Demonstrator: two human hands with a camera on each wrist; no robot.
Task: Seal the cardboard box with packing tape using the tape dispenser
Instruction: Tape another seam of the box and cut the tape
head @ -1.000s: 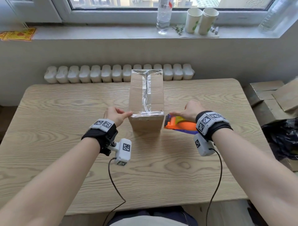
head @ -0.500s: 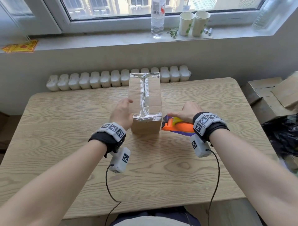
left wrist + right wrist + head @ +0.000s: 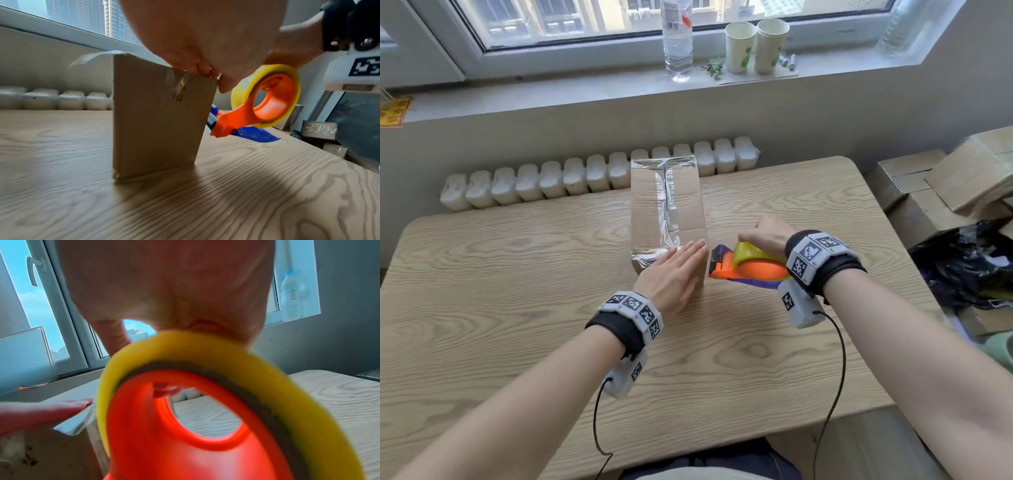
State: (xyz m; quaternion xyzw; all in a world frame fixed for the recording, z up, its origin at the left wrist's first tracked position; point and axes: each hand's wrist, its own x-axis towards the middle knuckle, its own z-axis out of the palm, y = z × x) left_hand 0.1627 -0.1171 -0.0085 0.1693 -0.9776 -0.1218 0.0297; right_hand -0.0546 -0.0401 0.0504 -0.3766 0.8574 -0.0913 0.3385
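Note:
A narrow cardboard box (image 3: 650,205) stands in the middle of the wooden table (image 3: 500,274), with shiny clear tape along its top seam and across both ends. My left hand (image 3: 674,270) lies flat with straight fingers on the box's near top edge (image 3: 164,113). Just right of the box, my right hand (image 3: 767,233) grips the orange tape dispenser (image 3: 750,269) with its yellow tape roll (image 3: 265,95). The dispenser's front end sits close to the box's right near corner. In the right wrist view the roll (image 3: 205,353) fills the frame under my palm.
A radiator (image 3: 592,174) runs behind the table. On the windowsill stand a water bottle (image 3: 677,37) and two paper cups (image 3: 756,44). Stacked cardboard boxes (image 3: 941,181) and a black plastic bag (image 3: 969,263) sit off the table's right edge.
My left hand has moved from the box's left side onto its near top edge and flattened there. The right hand with the dispenser has stayed beside the box.

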